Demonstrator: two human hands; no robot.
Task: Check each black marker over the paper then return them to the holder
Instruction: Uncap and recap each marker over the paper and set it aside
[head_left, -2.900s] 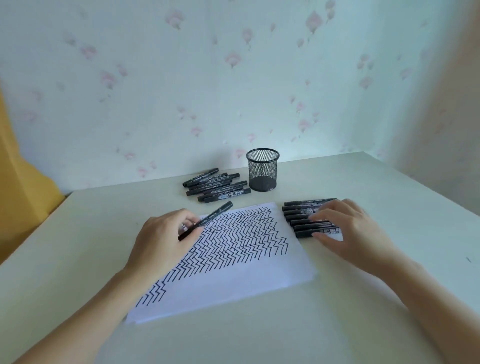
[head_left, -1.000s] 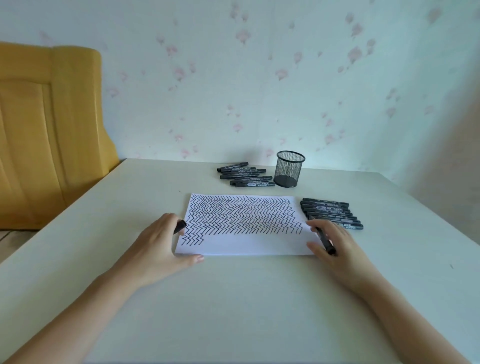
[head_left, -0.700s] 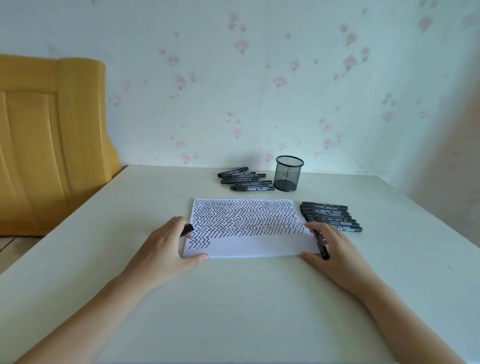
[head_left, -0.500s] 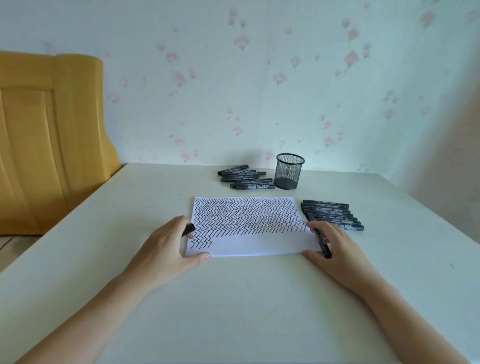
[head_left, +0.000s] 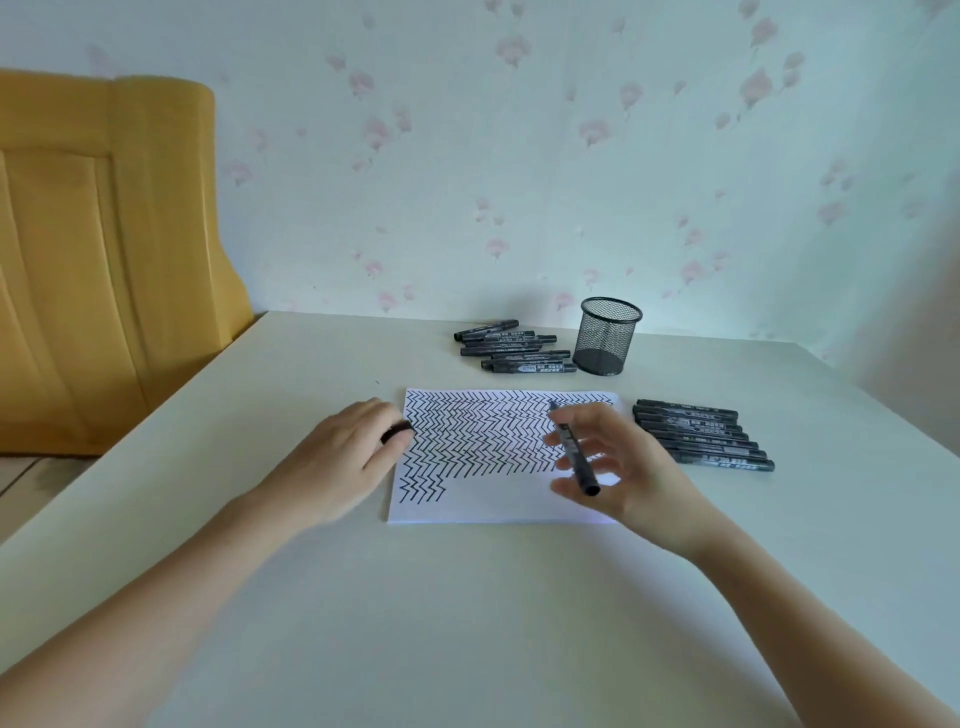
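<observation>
A white paper sheet (head_left: 498, 499) covered in black zigzag lines lies in the middle of the table. My right hand (head_left: 623, 467) hovers over its right side and holds a black marker (head_left: 574, 452) with the tip pointing away from me. My left hand (head_left: 337, 462) rests at the paper's left edge, closed on a small black piece, seemingly a marker cap (head_left: 399, 430). The black mesh holder (head_left: 607, 335) stands upright behind the paper. Several markers (head_left: 511, 347) lie left of the holder. Another row of markers (head_left: 701, 434) lies right of the paper.
A yellow chair back (head_left: 104, 249) stands at the table's left side. A flowered wall runs along the table's far edge. The pale table (head_left: 467, 623) stretches toward me below the paper.
My right hand has lifted from the paper's lower right corner and moved left over the sheet with the marker. The left hand has stayed at the paper's left edge.
</observation>
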